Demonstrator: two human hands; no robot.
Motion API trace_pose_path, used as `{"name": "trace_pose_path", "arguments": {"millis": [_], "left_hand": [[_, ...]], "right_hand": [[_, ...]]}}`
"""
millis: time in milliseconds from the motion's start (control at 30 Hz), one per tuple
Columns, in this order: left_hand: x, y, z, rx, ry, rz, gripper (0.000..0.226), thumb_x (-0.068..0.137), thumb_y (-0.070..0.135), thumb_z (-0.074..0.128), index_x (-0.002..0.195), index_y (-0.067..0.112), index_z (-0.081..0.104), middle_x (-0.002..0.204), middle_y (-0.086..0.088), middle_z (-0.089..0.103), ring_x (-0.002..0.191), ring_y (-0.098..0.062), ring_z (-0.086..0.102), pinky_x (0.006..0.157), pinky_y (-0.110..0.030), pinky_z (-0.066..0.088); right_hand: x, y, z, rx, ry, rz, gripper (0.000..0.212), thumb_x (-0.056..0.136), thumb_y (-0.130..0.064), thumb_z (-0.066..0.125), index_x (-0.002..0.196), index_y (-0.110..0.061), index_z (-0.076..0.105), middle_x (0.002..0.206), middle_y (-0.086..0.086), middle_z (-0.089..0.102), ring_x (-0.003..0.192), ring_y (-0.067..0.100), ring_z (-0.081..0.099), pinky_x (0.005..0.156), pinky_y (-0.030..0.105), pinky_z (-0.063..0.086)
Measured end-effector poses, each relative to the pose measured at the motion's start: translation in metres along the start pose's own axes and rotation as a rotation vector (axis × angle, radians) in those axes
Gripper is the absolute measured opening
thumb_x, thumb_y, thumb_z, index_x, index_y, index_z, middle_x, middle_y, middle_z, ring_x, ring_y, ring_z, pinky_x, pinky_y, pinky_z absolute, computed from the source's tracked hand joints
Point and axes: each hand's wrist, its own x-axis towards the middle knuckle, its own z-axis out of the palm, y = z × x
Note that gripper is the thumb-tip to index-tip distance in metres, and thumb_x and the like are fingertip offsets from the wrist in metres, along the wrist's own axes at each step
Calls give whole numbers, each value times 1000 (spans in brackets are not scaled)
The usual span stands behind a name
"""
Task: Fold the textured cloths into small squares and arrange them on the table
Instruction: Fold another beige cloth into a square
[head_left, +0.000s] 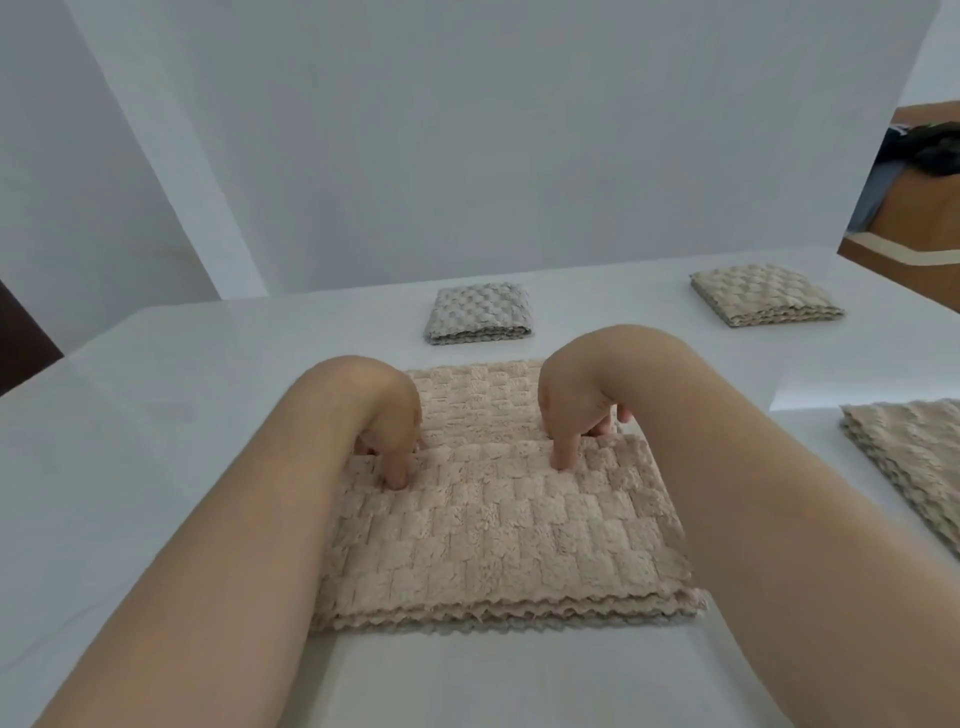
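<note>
My left hand (387, 441) and right hand (576, 415) each kept a narrow grip, pinching the folded-over edge of the beige cloth (493, 530), which lay on the tabletop (156, 389) before me. An uneven pull could skew the fold, and the plush layers might slide apart.

most fingers of the left hand (387, 421) and right hand (576, 410) hide behind the tan cloth (493, 530). the right edge crops a folded cloth (914, 467); we cannot name the blurred dark heap (930, 148).
</note>
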Motion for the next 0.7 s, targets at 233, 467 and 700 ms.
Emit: {"name": "trace_pose_path", "arguments": {"millis": [233,467,700], "left_hand": [[-3,-39,-6,-347,11,248,19,78,27,86,80,20,69,70,11,65,62,-6,57,62,-19,46],[-43,-61,-20,-620,192,388,21,80,24,84,71,25,65,65,4,63,56,-10,54,47,-23,40],[-55,-50,-27,-768,643,240,30,81,32,84,90,21,57,75,3,58,52,-7,49,44,-21,41]], "right_hand": [[1,9,-3,121,-52,-71,30,80,-36,83,97,-22,64,103,-1,64,91,19,65,87,36,59],[-32,17,-21,243,82,-121,20,82,-33,77,81,-21,61,51,-13,51,57,15,47,61,28,44],[-53,17,-32,382,420,-53,35,91,-41,72,108,-12,64,99,5,76,72,21,70,53,24,52]]}}
